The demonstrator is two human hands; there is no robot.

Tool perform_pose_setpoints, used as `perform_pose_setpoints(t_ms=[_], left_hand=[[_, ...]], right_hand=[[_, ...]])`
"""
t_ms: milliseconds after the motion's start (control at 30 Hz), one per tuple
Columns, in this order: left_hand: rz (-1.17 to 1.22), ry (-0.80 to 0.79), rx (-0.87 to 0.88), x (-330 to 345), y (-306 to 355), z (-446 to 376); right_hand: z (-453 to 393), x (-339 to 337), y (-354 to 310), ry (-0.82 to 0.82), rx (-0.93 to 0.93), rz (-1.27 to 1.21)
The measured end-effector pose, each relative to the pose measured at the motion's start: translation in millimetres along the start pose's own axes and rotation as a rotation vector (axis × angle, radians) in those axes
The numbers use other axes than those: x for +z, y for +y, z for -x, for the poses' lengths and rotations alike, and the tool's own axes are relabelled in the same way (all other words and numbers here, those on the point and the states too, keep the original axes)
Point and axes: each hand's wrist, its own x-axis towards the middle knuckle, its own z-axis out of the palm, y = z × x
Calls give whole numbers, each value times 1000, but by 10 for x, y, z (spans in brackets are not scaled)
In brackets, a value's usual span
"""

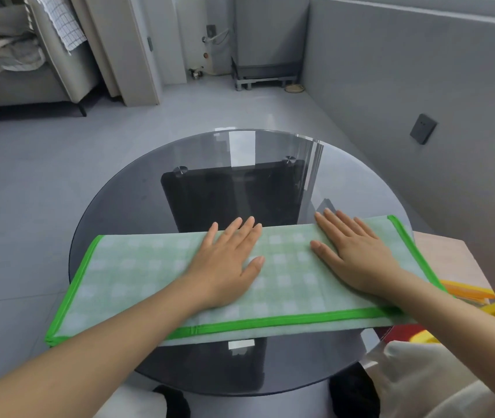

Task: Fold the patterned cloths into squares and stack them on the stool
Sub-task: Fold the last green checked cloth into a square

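Head view, near to far. Nearest, two bare forearms reach forward over the near rim of a round dark glass table (137, 188). On the near half of the table lies a green-checked cloth (137, 273) with a bright green border, folded into a long strip running left to right; its left end overhangs the table rim. The left hand (228, 260) and the right hand (351, 251) both lie flat on the strip, fingers straight and slightly spread, pressing it down and holding nothing. At the right, beside the table and partly hidden by the cloth and right arm, stands a pale wooden stool (448, 257) bearing what appears to be an orange-and-yellow folded cloth (466, 292); how many pieces lie there cannot be told. Judged from this layout, the green cloth is only part-folded: it must yet be folded crosswise into a square and carried to the stool. Beyond the table: grey floor, wall.
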Motion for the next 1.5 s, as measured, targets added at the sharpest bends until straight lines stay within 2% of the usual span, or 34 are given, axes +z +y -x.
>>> perform_pose_setpoints(t_ms=[167,333,400,567,667,767,1033,1267,1400,1500], left_hand=[[-7,7,-8,8,10,-9],[-1,32,2,41,8,-5],[5,34,-4,35,13,-4],[32,49,4,-15,41,-18],[34,55,25,-27,-8,-7],[34,80,4,-21,-225,110],[39,97,-288,-8,-1117,708],[90,-4,-345,-115,-1229,812],[207,136,-384,-258,-1270,783],[206,169,-407,-375,-1258,732]], right_hand=[[63,-75,336,8,127,7],[24,-84,268,-12,170,-17],[-2,-93,123,-15,128,-67],[-72,-20,-548,14,-180,-179],[-91,101,-803,-11,-286,-175],[-86,156,-830,-1,-286,-56],[-79,140,-843,-36,-270,12],[-90,128,-905,-53,-267,28],[-94,20,-1093,-66,-260,-33],[-127,-64,-1319,-59,-390,-144]])
